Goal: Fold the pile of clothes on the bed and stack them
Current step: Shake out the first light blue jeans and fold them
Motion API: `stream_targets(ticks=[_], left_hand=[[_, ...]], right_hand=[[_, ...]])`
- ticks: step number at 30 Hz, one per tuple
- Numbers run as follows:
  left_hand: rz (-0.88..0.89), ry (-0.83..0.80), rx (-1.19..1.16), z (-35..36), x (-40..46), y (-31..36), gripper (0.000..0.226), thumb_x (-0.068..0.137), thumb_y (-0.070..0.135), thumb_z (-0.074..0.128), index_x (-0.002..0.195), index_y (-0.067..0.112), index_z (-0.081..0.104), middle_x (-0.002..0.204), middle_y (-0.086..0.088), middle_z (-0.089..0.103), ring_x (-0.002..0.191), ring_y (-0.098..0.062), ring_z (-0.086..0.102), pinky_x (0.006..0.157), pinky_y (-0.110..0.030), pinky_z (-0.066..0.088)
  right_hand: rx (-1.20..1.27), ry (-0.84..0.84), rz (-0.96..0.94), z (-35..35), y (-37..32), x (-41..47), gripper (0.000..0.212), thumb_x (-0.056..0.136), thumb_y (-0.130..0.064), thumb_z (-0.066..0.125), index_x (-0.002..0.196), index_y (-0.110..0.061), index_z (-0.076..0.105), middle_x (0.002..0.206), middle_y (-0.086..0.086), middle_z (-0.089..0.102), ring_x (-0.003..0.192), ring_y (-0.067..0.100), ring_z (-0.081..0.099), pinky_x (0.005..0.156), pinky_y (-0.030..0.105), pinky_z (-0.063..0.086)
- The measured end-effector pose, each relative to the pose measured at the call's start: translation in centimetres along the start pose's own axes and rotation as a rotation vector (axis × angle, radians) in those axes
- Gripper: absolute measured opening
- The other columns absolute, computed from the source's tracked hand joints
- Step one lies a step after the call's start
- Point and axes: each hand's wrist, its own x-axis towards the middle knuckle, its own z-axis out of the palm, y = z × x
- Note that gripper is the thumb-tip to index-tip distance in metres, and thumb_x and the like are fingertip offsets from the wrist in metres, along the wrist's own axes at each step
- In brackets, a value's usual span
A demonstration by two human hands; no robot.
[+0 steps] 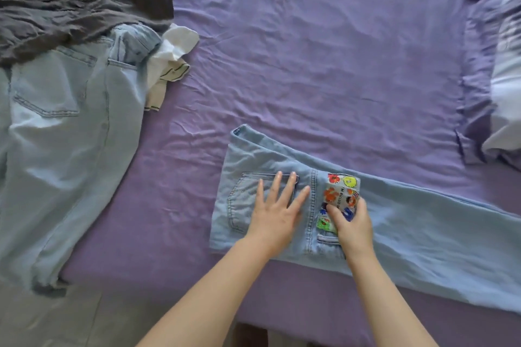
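Observation:
A pair of light blue jeans [408,220] lies folded in half lengthwise near the bed's front edge, waist to the left, legs running off to the right. My left hand [277,207] presses flat with spread fingers on its back pocket. My right hand [352,224] grips a small object with a colourful flower print [339,191] at the jeans' other back pocket. At the left lies the unfolded pile: a second pair of light jeans [64,144], a dark grey garment [70,3] on top of it, and a white garment [169,59] beside them.
The purple bed sheet [310,51] stretches wrinkled across the middle and back. A white and purple duvet or pillow [504,79] lies bunched at the right edge. The grey floor [70,318] shows below the bed's front edge at the bottom left.

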Motion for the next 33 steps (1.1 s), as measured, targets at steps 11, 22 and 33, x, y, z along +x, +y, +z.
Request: stream_targets(ticks=[11, 22, 33], left_hand=[[0.003, 0.049, 0.062, 2.8, 0.8, 2.9, 0.079, 0.085, 0.074, 0.008, 0.144, 0.033, -0.026, 0.153, -0.005, -0.031, 0.143, -0.031, -0.025, 0.111, -0.061, -0.013], [0.041, -0.075, 0.064, 3.6, 2.1, 3.6, 0.069, 0.087, 0.069, 0.005, 0.129, 0.042, -0.042, 0.139, 0.005, -0.051, 0.137, -0.025, -0.037, 0.11, -0.059, -0.015], [-0.778, 0.131, -0.476, -0.7, 1.1, -3.9, 0.114, 0.074, 0.059, 0.067, 0.152, 0.02, -0.006, 0.159, -0.01, -0.002, 0.144, -0.031, 0.007, 0.115, -0.045, 0.016]], right_hand=[[-0.081, 0.002, -0.007, -1.7, 1.9, -1.1, 0.073, 0.093, -0.017, 0.059, 0.15, -0.022, 0.014, 0.145, 0.002, 0.041, 0.111, 0.004, 0.045, 0.089, 0.013, 0.033], [-0.833, -0.128, -0.288, -2.1, 3.6, -0.1, 0.075, 0.096, -0.046, 0.041, 0.148, -0.026, -0.01, 0.156, 0.003, -0.014, 0.147, 0.028, -0.003, 0.116, 0.049, 0.006], [-0.881, -0.071, -0.474, 2.3, 0.6, -1.0, 0.06, 0.088, -0.039, 0.035, 0.145, -0.02, 0.035, 0.151, 0.014, 0.032, 0.139, 0.04, 0.025, 0.102, 0.069, 0.025]])
